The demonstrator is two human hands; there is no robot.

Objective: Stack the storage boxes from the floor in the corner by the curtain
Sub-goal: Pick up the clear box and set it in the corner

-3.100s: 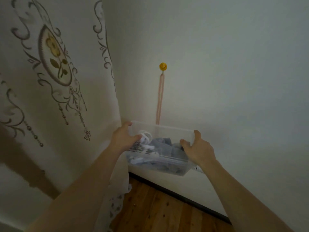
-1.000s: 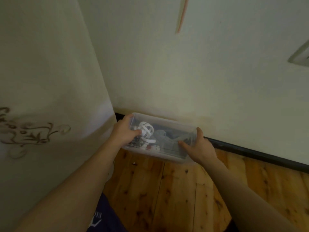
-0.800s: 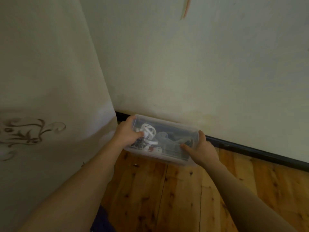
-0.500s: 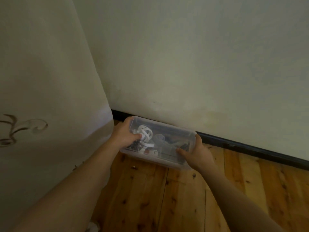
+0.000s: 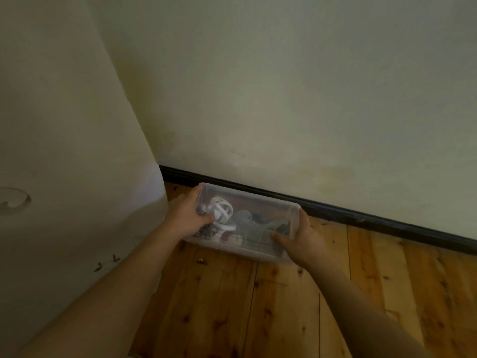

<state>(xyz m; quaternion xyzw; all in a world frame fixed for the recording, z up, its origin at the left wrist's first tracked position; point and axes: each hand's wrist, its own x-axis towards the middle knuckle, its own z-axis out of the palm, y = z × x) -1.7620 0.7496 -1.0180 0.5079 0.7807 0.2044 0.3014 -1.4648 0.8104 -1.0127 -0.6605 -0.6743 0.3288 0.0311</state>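
Note:
A clear plastic storage box (image 5: 260, 202) sits low at the wooden floor (image 5: 258, 306), close to the black skirting board (image 5: 361, 220) in the corner beside the white curtain (image 5: 64, 151). It holds a white lattice ball (image 5: 220, 210), white cords and dark items. My left hand (image 5: 187, 215) grips the box's left end, thumb inside the rim. My right hand (image 5: 302, 239) grips its right end. I cannot tell whether the box touches the floor. No other box is in view.
The pale wall (image 5: 284, 99) rises right behind the box. The curtain hangs to the floor on the left, touching my left forearm. Floorboards extend toward me and to the right.
Both hands have lowered the box from chest height down to the floor by the skirting board. The view has tilted down, so the wall hook and ribbon have left the frame.

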